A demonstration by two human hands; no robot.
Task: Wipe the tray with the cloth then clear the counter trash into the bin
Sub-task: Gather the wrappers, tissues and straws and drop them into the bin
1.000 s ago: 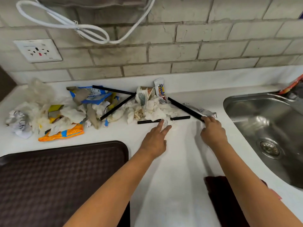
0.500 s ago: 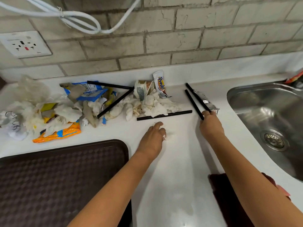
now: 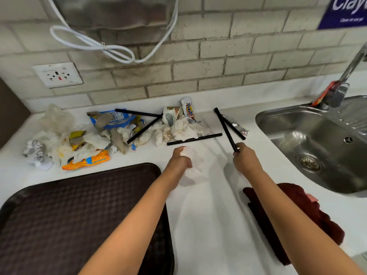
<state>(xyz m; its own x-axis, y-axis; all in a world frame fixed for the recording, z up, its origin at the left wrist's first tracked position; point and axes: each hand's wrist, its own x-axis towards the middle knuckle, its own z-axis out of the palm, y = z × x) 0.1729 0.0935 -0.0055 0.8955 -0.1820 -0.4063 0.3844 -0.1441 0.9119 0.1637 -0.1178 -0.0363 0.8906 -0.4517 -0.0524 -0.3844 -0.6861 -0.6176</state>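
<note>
While right hand (image 3: 245, 162) pinches 1 of 5 black straws (image 3: 226, 129), left hand (image 3: 179, 160) grips 1 tissue (image 3: 193, 165).

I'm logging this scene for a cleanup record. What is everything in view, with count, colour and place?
tray: one, dark brown, counter front left
cloth: one, dark red, counter front right
straws: five, black, among and beside the trash
trash pile: mixed white tissues, blue and orange wrappers, counter back
sink: one, steel, right
tap: one, steel, behind sink
socket: one, white, wall left
cable: one, white, wall
left hand: grips white tissue
right hand: pinches one straw's end
</note>
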